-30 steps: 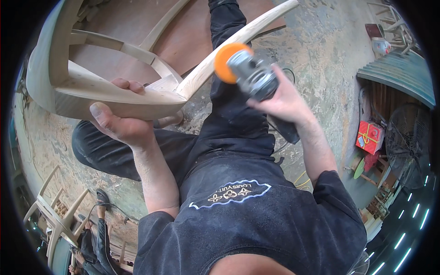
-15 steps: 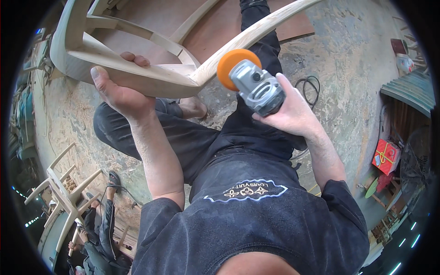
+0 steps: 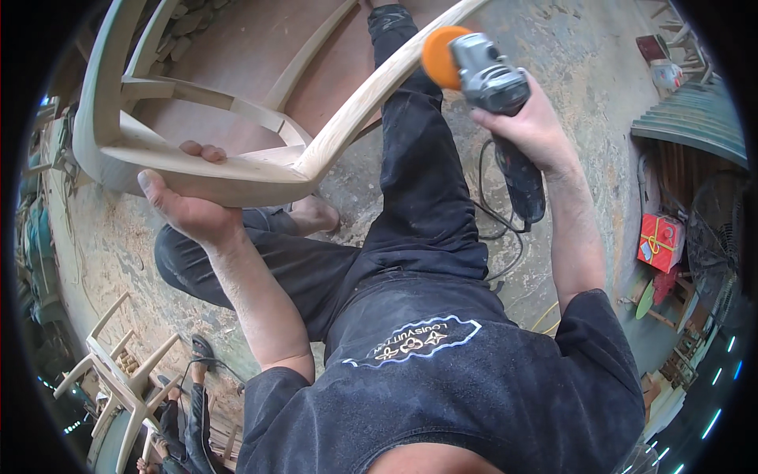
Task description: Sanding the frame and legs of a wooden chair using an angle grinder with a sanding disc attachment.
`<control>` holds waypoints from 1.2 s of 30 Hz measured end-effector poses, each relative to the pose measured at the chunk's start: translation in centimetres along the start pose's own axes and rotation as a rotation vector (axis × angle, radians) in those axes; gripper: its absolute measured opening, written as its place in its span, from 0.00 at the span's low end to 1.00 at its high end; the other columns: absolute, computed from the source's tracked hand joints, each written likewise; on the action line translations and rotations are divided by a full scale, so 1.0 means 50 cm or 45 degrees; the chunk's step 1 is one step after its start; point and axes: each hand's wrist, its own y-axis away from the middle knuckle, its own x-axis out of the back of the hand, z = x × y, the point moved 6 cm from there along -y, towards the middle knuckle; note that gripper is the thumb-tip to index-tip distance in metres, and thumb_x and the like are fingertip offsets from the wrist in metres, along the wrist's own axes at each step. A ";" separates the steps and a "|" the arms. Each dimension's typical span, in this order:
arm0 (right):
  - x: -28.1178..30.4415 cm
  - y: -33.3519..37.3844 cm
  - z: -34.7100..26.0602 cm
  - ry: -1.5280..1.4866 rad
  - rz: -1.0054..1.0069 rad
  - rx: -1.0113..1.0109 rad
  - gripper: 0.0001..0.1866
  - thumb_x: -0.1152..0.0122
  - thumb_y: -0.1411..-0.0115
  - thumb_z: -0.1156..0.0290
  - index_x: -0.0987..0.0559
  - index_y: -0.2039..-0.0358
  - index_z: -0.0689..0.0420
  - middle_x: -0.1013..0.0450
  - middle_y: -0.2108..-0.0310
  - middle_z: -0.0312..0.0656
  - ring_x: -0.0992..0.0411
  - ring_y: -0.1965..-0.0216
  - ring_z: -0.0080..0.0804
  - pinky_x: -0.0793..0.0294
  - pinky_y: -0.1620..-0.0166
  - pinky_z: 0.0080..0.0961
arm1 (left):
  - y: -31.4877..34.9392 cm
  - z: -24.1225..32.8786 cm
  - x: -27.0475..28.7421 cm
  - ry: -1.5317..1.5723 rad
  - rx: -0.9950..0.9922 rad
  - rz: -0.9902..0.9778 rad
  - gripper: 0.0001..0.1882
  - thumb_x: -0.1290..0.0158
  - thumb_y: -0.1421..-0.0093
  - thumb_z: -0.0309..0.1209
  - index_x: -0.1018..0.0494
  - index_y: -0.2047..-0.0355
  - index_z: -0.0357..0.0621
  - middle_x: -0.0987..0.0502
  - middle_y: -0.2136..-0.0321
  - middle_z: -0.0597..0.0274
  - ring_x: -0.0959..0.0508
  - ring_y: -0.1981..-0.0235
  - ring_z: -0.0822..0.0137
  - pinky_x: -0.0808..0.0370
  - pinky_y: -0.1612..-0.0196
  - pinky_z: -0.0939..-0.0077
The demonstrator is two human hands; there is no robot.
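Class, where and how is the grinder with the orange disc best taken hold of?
Probably around the dark body of the grinder, just behind its silver-grey head, coming from the right, where the right hand holds it. The body is long and narrow, and the orange disc sits at the opposite end, to the left, away from that hand.

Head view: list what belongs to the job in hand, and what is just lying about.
Job in hand:
- pale wooden frame, gripped by the left hand
- grinder with an orange disc, held in the right hand

Apparently just lying about:
- red box with yellow strap
- green disc
- corrugated sheet
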 end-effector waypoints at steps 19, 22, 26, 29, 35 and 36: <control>-0.101 -0.001 -0.018 0.045 -0.243 0.518 0.37 0.17 0.56 0.61 0.30 0.50 0.59 0.21 0.57 0.49 0.21 0.52 0.39 0.22 0.48 0.37 | -0.091 0.020 0.015 0.083 0.115 -0.116 0.31 0.60 0.29 0.57 0.40 0.39 0.46 0.30 0.66 0.54 0.27 0.67 0.61 0.24 0.60 0.64; 0.000 -0.055 -0.020 -0.136 -0.111 0.298 0.35 0.18 0.55 0.64 0.28 0.49 0.59 0.23 0.56 0.40 0.25 0.55 0.27 0.24 0.48 0.30 | -0.077 0.017 0.021 0.103 0.117 -0.082 0.30 0.60 0.29 0.57 0.40 0.39 0.48 0.30 0.66 0.54 0.26 0.68 0.61 0.24 0.61 0.65; 0.056 -0.063 0.038 -0.280 -0.068 0.024 0.34 0.18 0.54 0.68 0.28 0.49 0.60 0.24 0.57 0.37 0.26 0.56 0.26 0.25 0.49 0.28 | -0.042 0.016 0.014 0.041 0.075 -0.007 0.32 0.57 0.30 0.55 0.40 0.38 0.43 0.29 0.64 0.52 0.27 0.66 0.59 0.24 0.58 0.61; 0.045 0.013 0.035 -0.253 -0.068 0.146 0.35 0.18 0.55 0.72 0.29 0.50 0.58 0.25 0.57 0.37 0.26 0.55 0.26 0.25 0.49 0.28 | -0.004 0.011 0.001 -0.005 0.099 0.044 0.34 0.55 0.31 0.56 0.39 0.37 0.42 0.24 0.59 0.43 0.22 0.64 0.51 0.24 0.56 0.54; -0.071 0.126 0.043 -0.070 -0.307 0.015 0.39 0.19 0.53 0.74 0.36 0.45 0.57 0.26 0.52 0.41 0.25 0.48 0.31 0.23 0.45 0.29 | 0.080 -0.014 -0.012 0.041 0.224 0.075 0.38 0.57 0.33 0.64 0.36 0.42 0.40 0.22 0.62 0.45 0.21 0.65 0.49 0.24 0.55 0.54; -0.092 0.135 0.047 -0.147 -0.363 -0.047 0.41 0.20 0.52 0.74 0.39 0.44 0.58 0.27 0.50 0.42 0.25 0.47 0.31 0.23 0.44 0.29 | 0.095 -0.027 -0.008 0.043 0.239 0.088 0.38 0.57 0.33 0.64 0.36 0.42 0.40 0.22 0.62 0.45 0.21 0.65 0.49 0.24 0.55 0.54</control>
